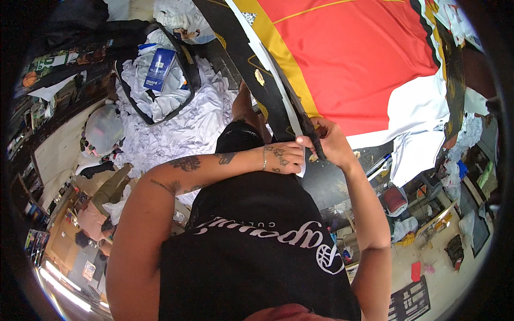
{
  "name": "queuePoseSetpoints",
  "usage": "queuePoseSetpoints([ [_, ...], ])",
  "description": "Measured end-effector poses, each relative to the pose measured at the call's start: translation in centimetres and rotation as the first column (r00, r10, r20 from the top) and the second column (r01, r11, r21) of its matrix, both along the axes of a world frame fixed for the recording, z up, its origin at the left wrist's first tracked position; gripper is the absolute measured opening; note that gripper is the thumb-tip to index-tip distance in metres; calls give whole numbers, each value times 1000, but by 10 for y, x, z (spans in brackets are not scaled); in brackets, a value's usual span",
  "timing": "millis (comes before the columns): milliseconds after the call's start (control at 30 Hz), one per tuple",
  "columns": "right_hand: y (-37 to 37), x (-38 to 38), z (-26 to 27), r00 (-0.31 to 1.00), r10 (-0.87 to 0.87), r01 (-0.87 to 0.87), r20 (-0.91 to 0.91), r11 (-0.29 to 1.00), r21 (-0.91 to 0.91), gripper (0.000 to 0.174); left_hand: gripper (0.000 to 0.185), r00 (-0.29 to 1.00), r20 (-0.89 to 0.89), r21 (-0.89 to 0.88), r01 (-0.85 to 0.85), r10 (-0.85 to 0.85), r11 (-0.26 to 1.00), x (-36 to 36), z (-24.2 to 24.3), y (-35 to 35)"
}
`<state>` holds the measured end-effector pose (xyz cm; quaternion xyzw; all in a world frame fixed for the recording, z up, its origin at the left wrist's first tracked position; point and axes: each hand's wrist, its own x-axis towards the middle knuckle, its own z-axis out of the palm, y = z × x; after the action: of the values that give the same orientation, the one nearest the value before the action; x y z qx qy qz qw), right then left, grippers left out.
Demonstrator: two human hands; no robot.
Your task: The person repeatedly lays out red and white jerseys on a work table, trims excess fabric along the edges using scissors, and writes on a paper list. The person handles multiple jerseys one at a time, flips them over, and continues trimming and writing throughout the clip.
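My left hand (283,157) reaches across my body, back of the hand up. Its fingers close over the lower end of a white fabric strip (290,108) at the table edge; the thumb is hidden. Just right of it, my right hand (330,140) grips the dark, wrapped handle of what look like long fabric shears (311,138). The dark blade runs up and left between the white strip and the yellow border (299,76) of a shiny red fabric panel (353,64). The panel lies on the table, its white margin (417,100) folded over at the right.
Beside the black table (325,184), left, white fabric scraps (209,104) pile on the floor. A black-rimmed bag (154,118) there holds scraps and a blue record book (160,69). Pens (377,164) lie by the table's near edge. Another person (90,220) is at lower left.
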<state>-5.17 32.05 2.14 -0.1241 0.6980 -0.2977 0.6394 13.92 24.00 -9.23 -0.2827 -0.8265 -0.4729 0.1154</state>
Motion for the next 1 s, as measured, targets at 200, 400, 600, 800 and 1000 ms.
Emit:
queuePoseSetpoints([
  [200, -41, -5, -6, 998, -57, 57, -37, 998, 2, 64, 5, 936, 219, 181, 238, -275, 954, -12, 2, -12],
  [400, -74, -14, -6, 998, -31, 29, -62, 999, -29, 67, 8, 724, 444, 295, 439, -529, 849, -38, 10, -24],
  [600, -114, -24, -4, 995, 77, -65, -66, 985, 162, 74, 13, 467, 568, 495, 465, -678, 734, -61, 11, -33],
  [800, -157, -30, -3, 997, 20, -20, -80, 1000, -2, 71, 21, 435, 551, 512, 497, -712, 700, -71, 5, -31],
  [1000, -194, -37, 0, 999, -43, 43, 5, 995, -91, 66, 21, 340, 526, 607, 492, -779, 624, -79, -3, -32],
])
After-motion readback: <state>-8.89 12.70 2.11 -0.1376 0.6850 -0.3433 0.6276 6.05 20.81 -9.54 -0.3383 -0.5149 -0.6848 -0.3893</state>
